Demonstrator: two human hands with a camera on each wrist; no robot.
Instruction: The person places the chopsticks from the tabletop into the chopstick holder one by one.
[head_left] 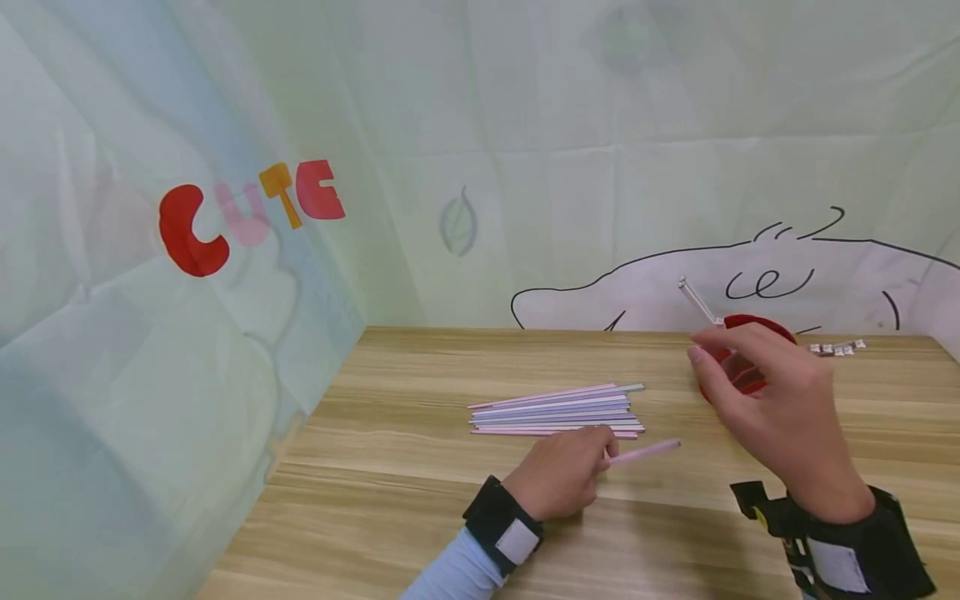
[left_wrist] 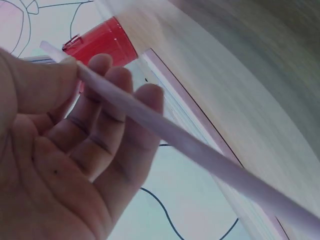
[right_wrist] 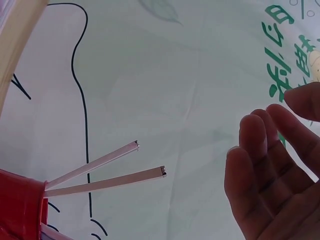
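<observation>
Between thumb and fingertips, my left hand (head_left: 561,471) pinches a slim pink straw (head_left: 645,452), which points right, low over the table. The left wrist view shows this straw (left_wrist: 175,132) running across the fingers. Just behind that hand lies a loose row of pastel straws (head_left: 555,410) in pink, white and lilac. My right hand (head_left: 783,408) is raised in front of a red bucket (head_left: 757,320), hiding much of it. Its fingers (right_wrist: 252,135) are loosely bent, apart from the thumb, and hold nothing. Two straws (right_wrist: 107,182) stick out of the bucket in the right wrist view.
More straw ends (head_left: 840,348) show to the right of the bucket. The wooden table (head_left: 390,467) ends at the back against a pale printed cloth (head_left: 555,217). A second cloth wall with coloured letters (head_left: 193,232) stands along the left side.
</observation>
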